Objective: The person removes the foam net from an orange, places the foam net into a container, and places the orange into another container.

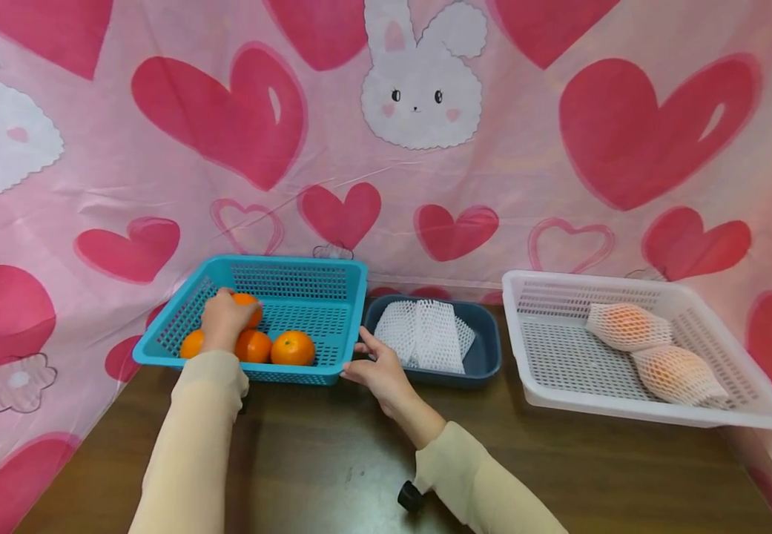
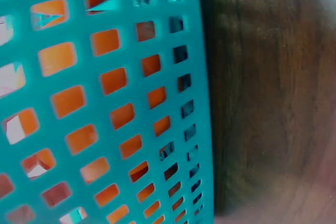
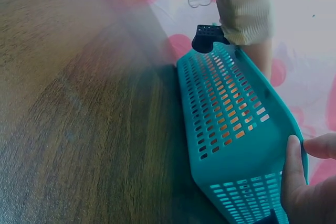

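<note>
My left hand [image 1: 223, 320] reaches over the front wall of the turquoise basket [image 1: 332, 297] and holds an orange [image 1: 247, 301], its fingertips partly hidden. More oranges lie along the basket's front side, one [image 1: 293, 348] right of the hand and another [image 1: 192, 343] left of it. At the basket's front right corner, my right hand [image 1: 386, 374] pinches the rim between thumb [image 3: 293, 163] and finger. The left wrist view shows only the basket's slotted wall [image 2: 121, 93] with orange behind the holes; that hand is out of sight there.
Beside the basket, a dark blue-grey tray [image 1: 486, 348] holds white foam net sleeves [image 1: 435, 334]. Farther right, a white basket [image 1: 546, 386] contains two oranges in foam nets [image 1: 629, 326]. All stand on a brown wooden table [image 1: 332, 460] before a pink heart-patterned cloth [image 1: 332, 133].
</note>
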Action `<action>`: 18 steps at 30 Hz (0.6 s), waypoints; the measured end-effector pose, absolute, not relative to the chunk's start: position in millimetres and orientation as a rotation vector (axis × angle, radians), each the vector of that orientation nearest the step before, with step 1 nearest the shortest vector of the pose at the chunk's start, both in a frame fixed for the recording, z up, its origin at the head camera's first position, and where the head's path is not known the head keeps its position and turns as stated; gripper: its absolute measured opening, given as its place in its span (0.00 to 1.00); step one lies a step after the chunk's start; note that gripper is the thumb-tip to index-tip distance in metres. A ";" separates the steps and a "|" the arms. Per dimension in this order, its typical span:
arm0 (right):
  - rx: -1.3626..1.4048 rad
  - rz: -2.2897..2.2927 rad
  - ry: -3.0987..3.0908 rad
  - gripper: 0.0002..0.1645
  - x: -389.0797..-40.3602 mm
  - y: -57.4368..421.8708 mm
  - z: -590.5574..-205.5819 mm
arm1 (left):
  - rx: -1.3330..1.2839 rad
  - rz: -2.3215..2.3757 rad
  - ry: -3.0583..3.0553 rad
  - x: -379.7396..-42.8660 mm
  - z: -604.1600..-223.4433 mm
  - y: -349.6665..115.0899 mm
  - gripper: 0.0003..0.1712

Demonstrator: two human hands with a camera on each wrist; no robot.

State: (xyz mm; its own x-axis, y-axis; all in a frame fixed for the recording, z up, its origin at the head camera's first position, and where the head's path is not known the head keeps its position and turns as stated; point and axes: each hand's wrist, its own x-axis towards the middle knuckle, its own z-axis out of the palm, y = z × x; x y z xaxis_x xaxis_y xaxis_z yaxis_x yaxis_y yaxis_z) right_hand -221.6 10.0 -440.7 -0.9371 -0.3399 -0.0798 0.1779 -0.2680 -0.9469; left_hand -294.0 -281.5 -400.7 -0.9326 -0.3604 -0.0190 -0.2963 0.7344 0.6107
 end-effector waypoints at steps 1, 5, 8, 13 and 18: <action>-0.203 -2.260 1.661 0.46 -221.6 9.4 -441.2 | 0.534 -0.942 -2.850 -293.7 -401.8 -281.9 0.44; -0.191 -2.255 1.659 0.46 -221.3 8.6 -442.1 | 0.514 -0.846 -2.922 -291.8 -405.8 -281.7 0.41; -0.183 -2.252 1.662 0.46 -221.5 9.4 -442.3 | 0.497 -0.781 -2.948 -291.8 -407.3 -280.0 0.38; -0.192 -2.253 1.655 0.46 -222.6 9.7 -442.2 | 0.502 -0.702 -2.956 -294.7 -407.8 -279.2 0.30; -0.195 -2.252 1.660 0.45 -223.4 9.8 -442.3 | 0.510 -0.702 -2.967 -297.8 -406.7 -280.9 0.25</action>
State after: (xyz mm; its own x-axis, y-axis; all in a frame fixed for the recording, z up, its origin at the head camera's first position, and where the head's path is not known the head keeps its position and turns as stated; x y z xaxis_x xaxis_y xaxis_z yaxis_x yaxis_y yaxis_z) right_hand -223.4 9.8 -442.3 -0.9344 -0.3454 -0.0868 0.1852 -0.2629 -0.9469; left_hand -297.8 -280.9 -406.7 -0.9443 -0.3281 -0.0264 -0.3052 0.8426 0.4438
